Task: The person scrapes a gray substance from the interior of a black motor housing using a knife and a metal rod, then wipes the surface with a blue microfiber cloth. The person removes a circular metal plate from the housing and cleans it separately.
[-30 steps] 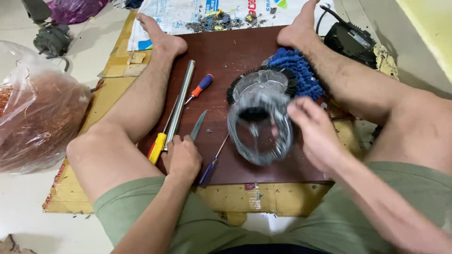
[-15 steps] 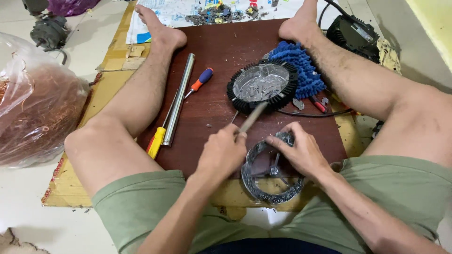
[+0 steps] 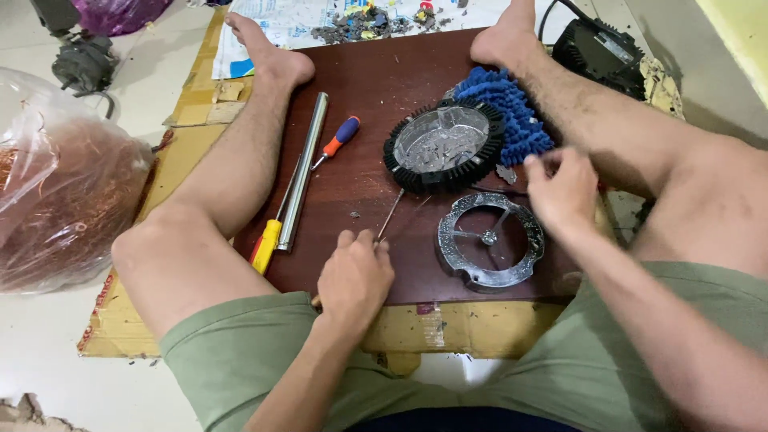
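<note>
head view: the dark brown board (image 3: 384, 88) lies between the outstretched legs and bears all parts. the black finned round housing (image 3: 445, 144) sits beside the blue mop pad (image 3: 512, 112). the grey metal ring cover (image 3: 490, 240) lies flat nearer the body. the left hand (image 3: 354, 276) has its fingers curled tight around a thin screwdriver (image 3: 390, 214), tip toward the housing. the right hand (image 3: 564, 190) hovers just beside the ring, fingers loosely bent, pinching nothing discernible.
</note>
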